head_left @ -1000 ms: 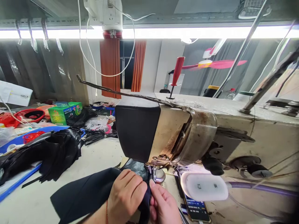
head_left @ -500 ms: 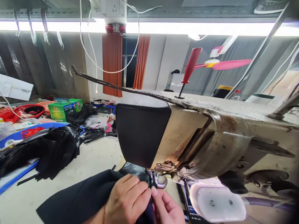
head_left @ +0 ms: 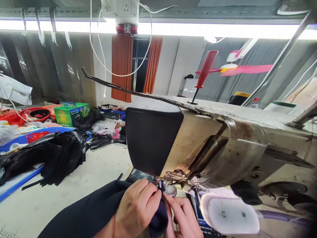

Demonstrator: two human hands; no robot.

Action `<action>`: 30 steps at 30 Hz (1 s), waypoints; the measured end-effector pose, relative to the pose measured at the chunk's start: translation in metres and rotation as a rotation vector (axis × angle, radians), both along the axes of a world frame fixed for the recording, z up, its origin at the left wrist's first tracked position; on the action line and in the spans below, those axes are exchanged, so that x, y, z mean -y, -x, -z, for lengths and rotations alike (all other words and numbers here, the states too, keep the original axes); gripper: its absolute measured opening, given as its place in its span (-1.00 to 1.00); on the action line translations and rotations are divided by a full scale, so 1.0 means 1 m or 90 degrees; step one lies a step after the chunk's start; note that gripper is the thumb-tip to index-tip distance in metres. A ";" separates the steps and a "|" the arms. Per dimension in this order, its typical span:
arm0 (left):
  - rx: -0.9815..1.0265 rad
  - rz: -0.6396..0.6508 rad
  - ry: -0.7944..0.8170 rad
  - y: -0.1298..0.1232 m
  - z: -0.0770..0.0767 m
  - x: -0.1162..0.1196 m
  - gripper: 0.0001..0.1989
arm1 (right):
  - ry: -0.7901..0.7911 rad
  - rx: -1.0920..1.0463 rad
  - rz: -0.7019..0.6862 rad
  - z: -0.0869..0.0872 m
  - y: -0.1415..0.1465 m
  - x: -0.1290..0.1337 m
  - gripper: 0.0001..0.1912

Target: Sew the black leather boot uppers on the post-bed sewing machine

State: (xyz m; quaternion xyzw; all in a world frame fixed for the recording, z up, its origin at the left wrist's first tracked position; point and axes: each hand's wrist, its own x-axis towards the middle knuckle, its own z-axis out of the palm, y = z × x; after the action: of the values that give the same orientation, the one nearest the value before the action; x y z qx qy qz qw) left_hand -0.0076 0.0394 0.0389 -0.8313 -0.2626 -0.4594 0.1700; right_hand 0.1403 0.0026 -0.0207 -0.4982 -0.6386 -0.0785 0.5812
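A length of dark navy cloth (head_left: 91, 208) runs from the lower left to the front of the sewing machine (head_left: 153, 142). My left hand (head_left: 141, 206) is closed on it, fingertips bunched just left of the presser foot (head_left: 162, 184). From the right, my right hand (head_left: 182, 213) pinches the cloth's edge, its forefinger reaching to the foot. Between the hands the cloth folds into a hanging loop. A shiny black piece (head_left: 140, 176) lies behind my left fingers. The needle point and the exact grip of my right thumb are hidden.
A lit white lamp (head_left: 230, 213) sits right of my right hand. Black strips (head_left: 59, 155) lie over a blue tray (head_left: 22, 188) at left, with a green box (head_left: 71, 114) behind. A red-handled screwdriver (head_left: 206, 69) stands upright on the machine, beside a long metal rod (head_left: 123, 89).
My right hand has shifted slightly right and down, its forefinger now stretched to the foot. A fold of cloth now shows between the hands. The view has moved slightly left.
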 end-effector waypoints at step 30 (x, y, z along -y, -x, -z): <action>-0.049 0.108 0.017 0.011 -0.009 -0.020 -0.64 | -0.034 0.512 0.082 -0.028 -0.024 -0.010 -0.68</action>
State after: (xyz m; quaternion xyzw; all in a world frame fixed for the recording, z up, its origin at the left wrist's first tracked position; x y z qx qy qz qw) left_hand -0.0182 0.0597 0.0481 -0.8697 -0.1904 -0.4365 0.1296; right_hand 0.1641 0.0126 0.0073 -0.4518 -0.7801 -0.3196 0.2919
